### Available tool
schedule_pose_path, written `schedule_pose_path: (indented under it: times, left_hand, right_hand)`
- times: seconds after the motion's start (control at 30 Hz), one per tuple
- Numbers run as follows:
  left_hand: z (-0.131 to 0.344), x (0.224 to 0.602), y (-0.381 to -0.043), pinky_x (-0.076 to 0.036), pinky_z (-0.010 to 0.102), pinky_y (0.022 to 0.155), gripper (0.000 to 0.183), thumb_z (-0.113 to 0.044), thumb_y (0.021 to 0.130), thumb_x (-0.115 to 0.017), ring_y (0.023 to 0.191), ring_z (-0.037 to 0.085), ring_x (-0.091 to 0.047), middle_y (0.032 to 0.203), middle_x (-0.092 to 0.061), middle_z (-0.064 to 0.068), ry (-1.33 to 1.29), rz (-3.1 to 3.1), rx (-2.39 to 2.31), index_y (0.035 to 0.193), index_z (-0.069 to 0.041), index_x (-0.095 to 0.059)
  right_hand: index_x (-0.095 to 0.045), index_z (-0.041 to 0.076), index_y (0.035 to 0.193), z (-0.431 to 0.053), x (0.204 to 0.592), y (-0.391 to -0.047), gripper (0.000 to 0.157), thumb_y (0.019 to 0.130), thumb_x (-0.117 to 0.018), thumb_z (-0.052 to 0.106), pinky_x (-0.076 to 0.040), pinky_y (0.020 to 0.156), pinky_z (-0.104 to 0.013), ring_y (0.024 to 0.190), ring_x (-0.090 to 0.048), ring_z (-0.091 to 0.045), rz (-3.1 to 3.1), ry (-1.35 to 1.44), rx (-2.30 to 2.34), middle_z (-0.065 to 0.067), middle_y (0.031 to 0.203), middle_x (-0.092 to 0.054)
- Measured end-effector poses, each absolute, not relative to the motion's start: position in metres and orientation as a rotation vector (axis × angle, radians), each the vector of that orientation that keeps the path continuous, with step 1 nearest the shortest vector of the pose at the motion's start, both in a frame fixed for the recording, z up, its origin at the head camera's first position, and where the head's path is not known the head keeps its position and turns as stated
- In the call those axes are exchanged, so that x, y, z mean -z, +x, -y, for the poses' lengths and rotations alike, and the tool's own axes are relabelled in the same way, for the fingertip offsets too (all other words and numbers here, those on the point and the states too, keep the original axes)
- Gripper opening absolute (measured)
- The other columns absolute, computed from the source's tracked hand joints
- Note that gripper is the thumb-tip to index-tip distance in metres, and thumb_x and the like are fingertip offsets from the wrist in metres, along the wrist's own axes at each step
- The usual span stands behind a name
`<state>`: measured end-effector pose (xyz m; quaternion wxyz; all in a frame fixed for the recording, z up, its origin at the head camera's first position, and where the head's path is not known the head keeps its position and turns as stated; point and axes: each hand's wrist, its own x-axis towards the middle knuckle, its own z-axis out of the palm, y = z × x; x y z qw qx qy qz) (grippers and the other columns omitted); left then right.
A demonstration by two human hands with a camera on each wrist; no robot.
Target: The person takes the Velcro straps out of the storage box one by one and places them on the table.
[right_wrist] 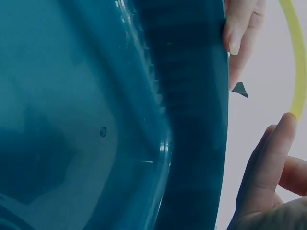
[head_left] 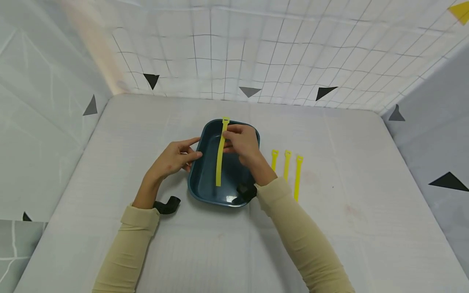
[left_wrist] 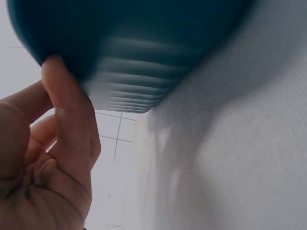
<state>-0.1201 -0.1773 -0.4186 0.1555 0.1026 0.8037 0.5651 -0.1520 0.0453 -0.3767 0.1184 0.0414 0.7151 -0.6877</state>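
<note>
A deep blue-green plastic tray (head_left: 234,169) with rounded corners is in the middle of the head view. My left hand (head_left: 174,159) grips its left rim, thumb over the edge and fingers against the outer wall; the left wrist view shows that hand (left_wrist: 67,139) beside the ribbed side. Over the tray, my right hand (head_left: 244,142) pinches a yellow cable tie (head_left: 220,160) near its slotted head, and its long tail hangs down above the tray floor. In the right wrist view the tie (right_wrist: 299,57) bends at the fingertips.
Three more yellow ties lie side by side right of the tray, including the rightmost tie (head_left: 298,177), partly behind my right forearm. Black wrist cameras sit at both cuffs, the left camera (head_left: 168,205) beside the tray. A grid-patterned sheet (head_left: 256,53) hangs behind the white table (head_left: 348,240).
</note>
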Motion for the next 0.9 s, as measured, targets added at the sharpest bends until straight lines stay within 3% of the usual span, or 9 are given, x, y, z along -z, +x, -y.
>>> schedule_pose_path:
  times: [0.9]
  left_hand:
    - [0.177,0.416,-0.119,-0.057,0.036,0.059,0.059,-0.018,0.098,-0.065,0.061,0.022,-0.059,0.086,-0.062,0.014,0.313,-2.325,-1.600,0.151,-0.007,-0.040]
  right_hand:
    - [-0.062,-0.007,0.127,-0.061,0.368,-0.148,0.033,0.097,-0.063,0.004,-0.058,0.058,-0.029,0.064,-0.064,-0.017,-2.087,0.118,2.016,-0.014,0.104,-0.063]
